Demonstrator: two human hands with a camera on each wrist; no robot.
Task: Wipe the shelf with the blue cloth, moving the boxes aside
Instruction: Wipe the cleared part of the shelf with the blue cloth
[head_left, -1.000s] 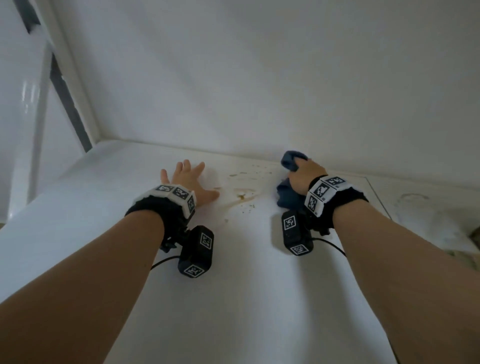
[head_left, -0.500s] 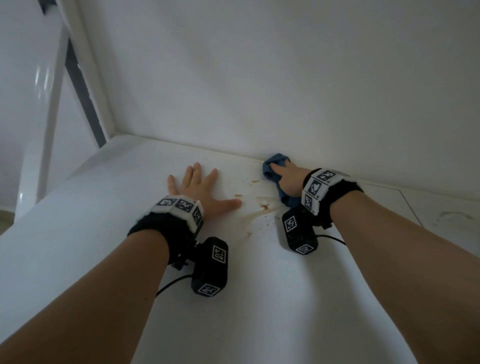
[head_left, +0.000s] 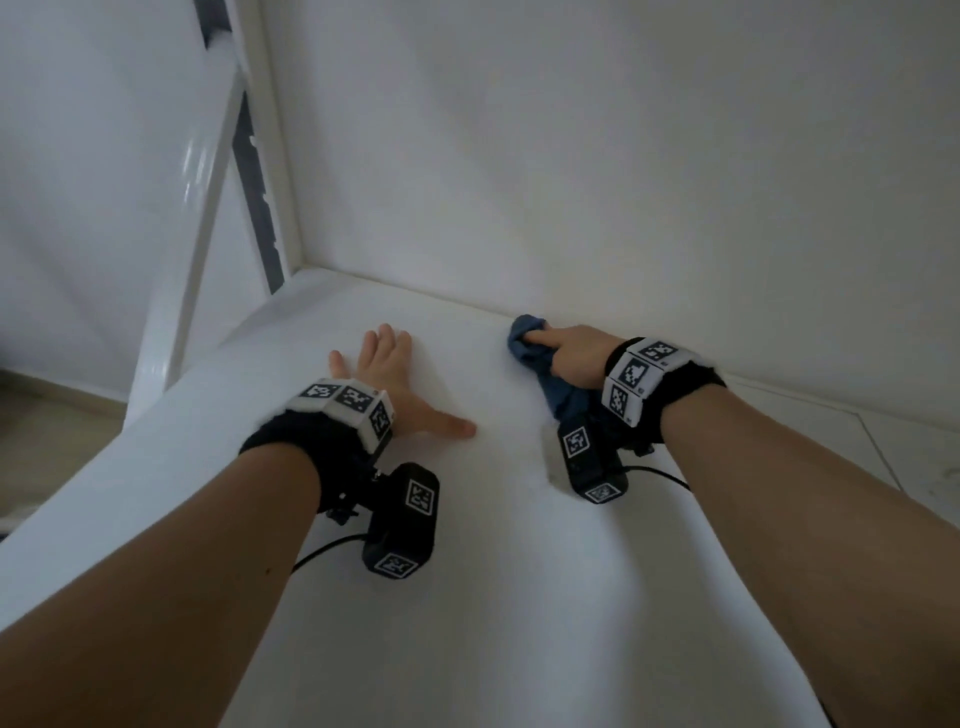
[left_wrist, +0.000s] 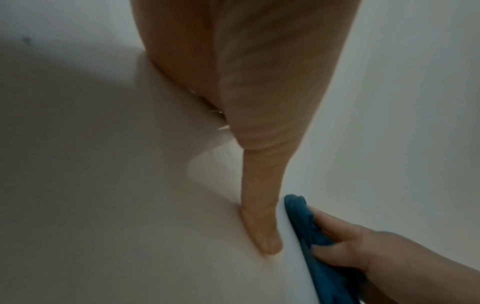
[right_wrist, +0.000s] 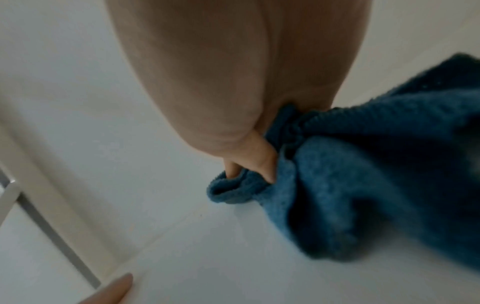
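head view: two bare forearms reach onto a white shelf (head_left: 519, 597) that meets a white wall (head_left: 571, 156) at the back. the right hand (head_left: 574, 355) holds a bunched blue cloth (head_left: 524, 343), fingers curled round it and forefinger stretched along the top, pushing the wad against the shelf just beside the back wall. most of the cloth sits under and ahead of the palm, and a loose tail trails back beneath the wrist. the left hand (head_left: 387, 371) lies flat on the shelf, fingers straight and spread, thumb pointing toward the cloth, holding nothing. it looks like a bracing hand.

left wrist view: the left thumb (left_wrist: 262, 226) presses the shelf, and the cloth (left_wrist: 309, 230) with the right fingers (left_wrist: 335, 228) on it is just beside the thumb tip, not quite touching.

right wrist view: the right fingers (right_wrist: 262, 164) dig into folds of the cloth (right_wrist: 363, 185), which rests on the shelf near the seam with the wall.

progress, as a judgement: no boxes show in any view, so this stretch seems cleared already. the shelf between the hands and toward the front looks plain white with no marks i can make out, so wiping is under way and probably well along here. the back edge toward the left corner, and the shelf off to the right, may remain.
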